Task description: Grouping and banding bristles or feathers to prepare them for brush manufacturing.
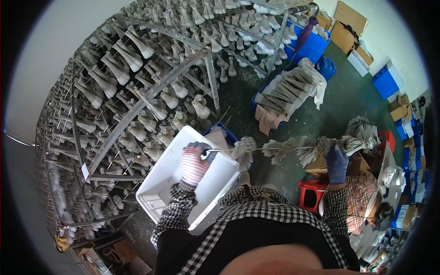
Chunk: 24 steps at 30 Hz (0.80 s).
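Note:
My left hand (pixel 195 162), in a striped glove with a dark grip side, is closed round the end of a thin metal rod (pixel 221 150) above a white plastic tub. The rod runs level across in front of me to the right. Several whitish, fan-shaped bundles of thin strands (pixel 275 150) hang from it, and a denser cluster (pixel 362 135) sits at the far right end. My right hand (pixel 337 161), in a blue-grey glove, grips the rod between bundles on that side; its fingertips are partly hidden.
The white tub (pixel 153 195) stands below my left arm. A metal rack (pixel 151 94) full of similar bundles fills the left. Ahead is a cloth-lined blue crate (pixel 262 112) of bundles. A red stool (pixel 308 190) and a person in a plaid shirt (pixel 362 197) are at right.

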Available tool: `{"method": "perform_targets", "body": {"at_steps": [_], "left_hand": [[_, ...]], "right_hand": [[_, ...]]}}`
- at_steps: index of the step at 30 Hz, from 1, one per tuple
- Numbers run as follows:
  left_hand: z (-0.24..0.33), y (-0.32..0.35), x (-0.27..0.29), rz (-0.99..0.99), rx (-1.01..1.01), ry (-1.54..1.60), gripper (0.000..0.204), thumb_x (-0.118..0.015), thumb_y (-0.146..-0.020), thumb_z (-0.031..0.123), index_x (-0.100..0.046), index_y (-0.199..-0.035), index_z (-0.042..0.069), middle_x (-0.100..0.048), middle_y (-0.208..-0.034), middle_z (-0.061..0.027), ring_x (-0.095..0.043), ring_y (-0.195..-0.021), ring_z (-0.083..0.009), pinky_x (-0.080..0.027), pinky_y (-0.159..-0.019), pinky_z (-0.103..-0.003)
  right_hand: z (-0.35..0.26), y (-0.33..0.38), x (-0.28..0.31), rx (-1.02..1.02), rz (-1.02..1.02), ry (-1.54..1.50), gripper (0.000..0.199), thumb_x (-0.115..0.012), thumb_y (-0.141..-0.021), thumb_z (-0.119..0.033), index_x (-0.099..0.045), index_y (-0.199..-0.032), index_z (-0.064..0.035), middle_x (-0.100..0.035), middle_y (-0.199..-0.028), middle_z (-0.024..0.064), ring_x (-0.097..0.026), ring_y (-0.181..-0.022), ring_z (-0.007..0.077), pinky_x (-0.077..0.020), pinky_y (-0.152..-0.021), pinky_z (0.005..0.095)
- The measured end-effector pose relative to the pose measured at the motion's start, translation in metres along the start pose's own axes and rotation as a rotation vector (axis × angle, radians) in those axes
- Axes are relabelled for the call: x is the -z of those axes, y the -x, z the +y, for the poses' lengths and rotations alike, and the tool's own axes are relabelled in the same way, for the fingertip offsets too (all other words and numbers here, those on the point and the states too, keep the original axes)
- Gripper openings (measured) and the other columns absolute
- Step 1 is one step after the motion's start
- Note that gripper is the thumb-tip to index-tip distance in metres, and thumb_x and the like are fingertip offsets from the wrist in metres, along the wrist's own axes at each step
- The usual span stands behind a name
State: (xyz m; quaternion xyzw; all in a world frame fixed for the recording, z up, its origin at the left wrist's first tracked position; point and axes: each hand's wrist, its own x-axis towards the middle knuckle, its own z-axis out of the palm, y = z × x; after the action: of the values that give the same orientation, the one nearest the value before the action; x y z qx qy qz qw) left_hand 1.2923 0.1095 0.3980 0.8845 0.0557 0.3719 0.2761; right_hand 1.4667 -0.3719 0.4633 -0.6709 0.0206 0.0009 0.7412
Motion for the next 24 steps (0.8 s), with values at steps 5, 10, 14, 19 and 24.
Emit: {"method": "perform_targets", "body": {"at_steps": [5, 10, 14, 19, 24], "left_hand": [[0.017, -0.046, -0.072, -0.116, 0.096, -0.013, 0.024, -0.08, -0.075, 0.023, -0.065, -0.089, 0.01, -0.064, -0.081, -0.01, -0.06, -0.08, -0.0329, -0.046, -0.073, -0.045], [0.024, -0.095, -0.139, -0.197, 0.205, -0.059, 0.028, -0.076, -0.076, 0.032, -0.068, -0.091, 0.01, -0.067, -0.088, -0.0112, -0.062, -0.087, -0.0343, -0.046, -0.078, -0.045], [0.005, -0.147, -0.201, -0.21, 0.21, -0.136, 0.023, -0.074, -0.077, 0.033, -0.068, -0.087, 0.013, -0.066, -0.087, -0.0094, -0.061, -0.088, -0.0325, -0.045, -0.076, -0.046], [-0.046, -0.217, -0.286, -0.206, 0.308, -0.175, 0.02, -0.074, -0.077, 0.034, -0.071, -0.088, 0.018, -0.066, -0.091, -0.0037, -0.061, -0.094, -0.0279, -0.045, -0.076, -0.044], [-0.112, -0.273, -0.334, -0.262, 0.536, -0.299, 0.02, -0.076, -0.077, 0.03, -0.071, -0.092, 0.017, -0.065, -0.099, -0.0049, -0.06, -0.102, -0.0294, -0.048, -0.082, -0.045]], "right_hand": [[0.013, -0.121, 0.03, 0.055, 0.098, 0.031, 0.012, -0.063, -0.096, -0.017, -0.066, -0.103, -0.0083, -0.064, -0.083, 0.0007, -0.061, -0.073, 0.0139, -0.0521, -0.064, 0.0344], [0.041, -0.247, 0.074, 0.018, 0.037, -0.01, 0.008, -0.062, -0.096, -0.017, -0.065, -0.092, -0.0109, -0.062, -0.079, -0.001, -0.058, -0.069, 0.0136, -0.0496, -0.063, 0.0338], [0.055, -0.327, 0.077, 0.165, 0.033, 0.356, 0.012, -0.06, -0.097, -0.018, -0.063, -0.088, -0.012, -0.061, -0.077, -0.0014, -0.058, -0.069, 0.0145, -0.0492, -0.064, 0.0341], [0.067, -0.414, 0.042, 0.269, -0.116, 1.038, 0.01, -0.057, -0.098, -0.019, -0.065, -0.095, -0.0129, -0.066, -0.086, 0.0007, -0.063, -0.084, 0.0165, -0.0506, -0.075, 0.0349], [0.128, -0.473, -0.024, -0.388, -0.017, -0.193, 0.026, -0.054, -0.101, -0.023, -0.061, -0.123, -0.0127, -0.067, -0.118, 0.0068, -0.062, -0.107, 0.0219, -0.05, -0.091, 0.0387]]}}
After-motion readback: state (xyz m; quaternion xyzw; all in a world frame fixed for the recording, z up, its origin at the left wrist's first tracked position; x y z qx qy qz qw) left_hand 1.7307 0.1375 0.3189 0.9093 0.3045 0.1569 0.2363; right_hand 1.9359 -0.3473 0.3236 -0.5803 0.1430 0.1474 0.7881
